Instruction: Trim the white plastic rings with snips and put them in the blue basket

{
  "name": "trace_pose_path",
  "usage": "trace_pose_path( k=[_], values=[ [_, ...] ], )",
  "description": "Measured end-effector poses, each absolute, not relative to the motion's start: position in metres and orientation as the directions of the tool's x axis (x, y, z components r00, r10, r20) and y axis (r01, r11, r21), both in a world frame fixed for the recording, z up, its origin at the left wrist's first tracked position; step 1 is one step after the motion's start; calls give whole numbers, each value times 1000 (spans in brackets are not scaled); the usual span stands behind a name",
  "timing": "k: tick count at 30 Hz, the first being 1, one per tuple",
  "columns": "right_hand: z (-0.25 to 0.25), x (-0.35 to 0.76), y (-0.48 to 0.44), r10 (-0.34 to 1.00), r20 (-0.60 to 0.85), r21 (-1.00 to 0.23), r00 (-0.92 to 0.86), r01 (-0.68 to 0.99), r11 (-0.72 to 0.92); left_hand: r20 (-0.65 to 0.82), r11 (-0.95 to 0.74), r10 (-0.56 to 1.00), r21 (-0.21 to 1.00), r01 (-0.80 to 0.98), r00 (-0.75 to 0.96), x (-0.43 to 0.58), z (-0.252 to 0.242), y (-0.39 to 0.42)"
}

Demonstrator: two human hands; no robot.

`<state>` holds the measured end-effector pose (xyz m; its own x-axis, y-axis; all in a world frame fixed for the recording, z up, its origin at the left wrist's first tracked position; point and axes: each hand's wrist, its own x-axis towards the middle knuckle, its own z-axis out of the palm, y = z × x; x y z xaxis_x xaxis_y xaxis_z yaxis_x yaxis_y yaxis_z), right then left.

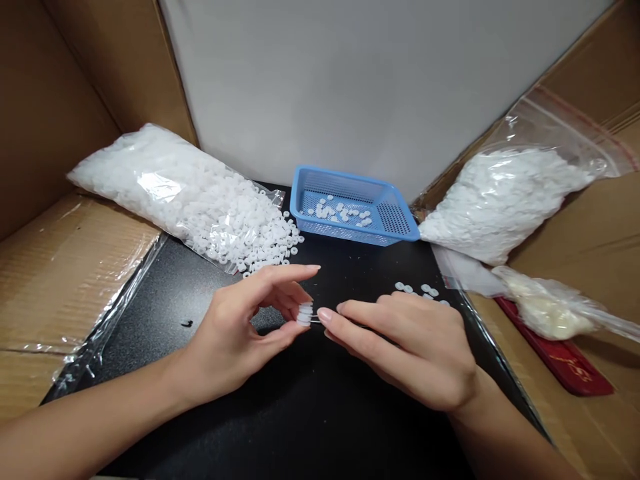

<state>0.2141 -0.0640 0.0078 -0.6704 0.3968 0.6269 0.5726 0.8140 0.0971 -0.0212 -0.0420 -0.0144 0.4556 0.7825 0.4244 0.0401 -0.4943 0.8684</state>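
My left hand (250,320) pinches a short stack of small white plastic rings (305,313) between thumb and middle fingers, its index finger stretched out above. My right hand (405,343) meets it from the right, fingertips pressed together on a thin pin or wire that runs into the stack. Both hands hover over the black tabletop (310,407). A few loose white discs (417,289) lie just behind my right hand.
A blue mesh basket (395,220) holding several white pieces stands at the back. An open clear bag of white rings (185,193) spills onto the table at the left. Two more bags (505,200) lie at the right, over a red tray (575,367). Cardboard walls enclose both sides.
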Motion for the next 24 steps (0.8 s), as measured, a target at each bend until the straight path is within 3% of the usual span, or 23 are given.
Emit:
trace_pose_path(
  k=[10,24],
  values=[
    [13,215,-65,363,594,148,-718,541,828,404,-508,765,858,84,502,-22,-14,-41],
    [9,212,-63,351,575,113,-739,497,861,335,-481,754,867,128,566,-23,-11,-41]
  ],
)
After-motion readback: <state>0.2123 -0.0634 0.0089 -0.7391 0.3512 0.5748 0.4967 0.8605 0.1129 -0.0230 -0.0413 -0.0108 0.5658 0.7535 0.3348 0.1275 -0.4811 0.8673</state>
